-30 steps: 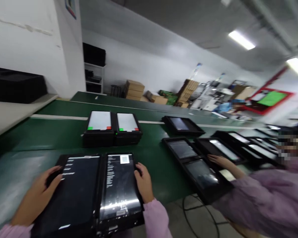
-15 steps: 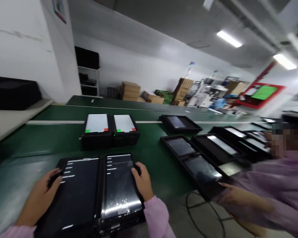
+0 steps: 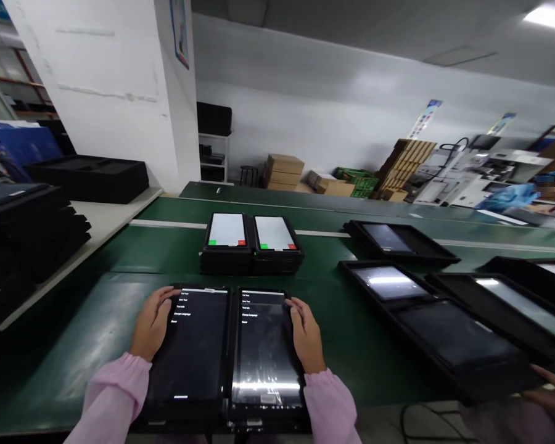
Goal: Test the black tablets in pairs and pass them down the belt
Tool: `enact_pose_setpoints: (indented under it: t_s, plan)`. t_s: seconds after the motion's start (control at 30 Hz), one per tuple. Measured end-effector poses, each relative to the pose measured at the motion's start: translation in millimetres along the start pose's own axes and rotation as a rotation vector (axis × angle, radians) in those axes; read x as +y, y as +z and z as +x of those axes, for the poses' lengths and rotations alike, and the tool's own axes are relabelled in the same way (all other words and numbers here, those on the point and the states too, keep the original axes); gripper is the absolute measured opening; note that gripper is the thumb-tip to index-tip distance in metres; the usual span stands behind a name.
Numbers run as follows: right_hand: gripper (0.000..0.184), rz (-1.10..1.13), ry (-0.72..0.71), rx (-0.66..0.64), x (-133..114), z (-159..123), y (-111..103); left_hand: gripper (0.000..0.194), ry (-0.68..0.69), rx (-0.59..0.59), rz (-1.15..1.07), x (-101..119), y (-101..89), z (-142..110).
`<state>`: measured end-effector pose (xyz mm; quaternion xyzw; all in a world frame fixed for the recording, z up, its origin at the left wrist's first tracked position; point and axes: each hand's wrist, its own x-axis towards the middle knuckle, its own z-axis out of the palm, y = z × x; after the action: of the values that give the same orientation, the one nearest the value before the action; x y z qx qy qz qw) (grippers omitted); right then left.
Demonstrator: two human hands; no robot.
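Note:
My left hand (image 3: 153, 324) grips the left side of a black tray (image 3: 227, 388) that rests near the front of the green bench. Two tablets lie in it side by side. The left tablet (image 3: 198, 357) and the right tablet (image 3: 264, 348) both show a dark screen with a short white text menu at the top. Around the opposite side of the tray, my right hand (image 3: 306, 333) is closed, its thumb by the right tablet's upper edge. Just beyond stands another black tray (image 3: 251, 264) with two tablets on white screens with green and red corner marks.
To the right are more black trays with tablets, the nearest tray (image 3: 425, 357) touched by a co-worker's hand (image 3: 552, 391). Stacked black trays (image 3: 32, 246) stand at the left, near a pale ledge (image 3: 106, 219). A white strip (image 3: 169, 224) crosses the green bench (image 3: 152, 256).
My view has turned left, so the bench and trays appear further right. The held tray sits a little farther from me and straighter; both hands keep their grip on its sides.

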<state>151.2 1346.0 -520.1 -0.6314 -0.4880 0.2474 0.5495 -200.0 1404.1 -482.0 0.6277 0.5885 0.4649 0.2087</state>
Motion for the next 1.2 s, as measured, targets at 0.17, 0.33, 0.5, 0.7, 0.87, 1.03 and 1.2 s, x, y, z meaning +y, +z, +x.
enact_pose_setpoints:
  t_s: [0.17, 0.33, 0.5, 0.7, 0.87, 1.03, 1.2]
  plan:
    - [0.043, -0.055, -0.050, -0.038, 2.4, -2.3, -1.2, 0.034, -0.015, -0.042, 0.012, -3.9, 3.0, 2.7]
    - [0.047, -0.045, -0.020, -0.006, 4.6, -5.5, -3.6, 0.031, 0.044, -0.052, -0.018, -9.5, 4.8, -2.4]
    - [0.051, -0.047, 0.054, -0.038, 6.1, -8.9, -7.4, 0.028, 0.088, -0.087, -0.016, -6.2, 4.7, -8.9]
    - [0.051, -0.041, 0.070, -0.026, 0.8, -8.9, -8.4, 0.030, 0.130, -0.101, 0.121, -0.1, 4.5, -9.1]
    - [0.047, -0.041, 0.063, -0.006, 2.6, -6.5, -8.6, 0.031, 0.044, -0.089, 0.055, -0.3, 3.4, -4.7]
    - [0.055, -0.096, 0.036, 0.003, 14.3, -2.3, -6.0, 0.044, -0.123, -0.042, 0.092, -7.2, 1.9, 0.7]
    - [0.054, -0.141, 0.027, -0.031, 24.6, 2.2, -3.1, 0.054, -0.211, -0.063, 0.099, -16.6, 3.8, 5.5]
